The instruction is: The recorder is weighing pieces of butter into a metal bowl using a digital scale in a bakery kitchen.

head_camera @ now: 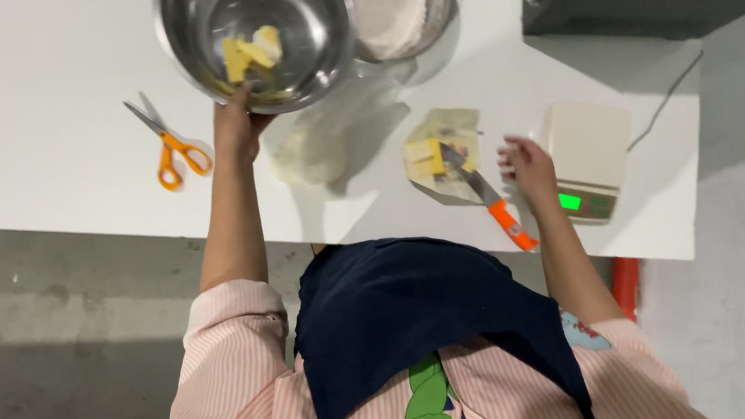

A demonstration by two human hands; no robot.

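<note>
left hand point(236, 127) grips the steel bowl point(256, 34) at top centre, butter chunks point(251, 52) already inside; right hand point(528, 167) rests open, empty, near the knife point(490, 200); more butter point(427, 155) remains uncut.

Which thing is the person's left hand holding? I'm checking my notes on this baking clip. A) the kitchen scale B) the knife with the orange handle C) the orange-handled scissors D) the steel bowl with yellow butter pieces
D: the left hand grips the lower rim of the steel bowl with butter pieces inside, while the scissors lie untouched on the table beside it.
</note>
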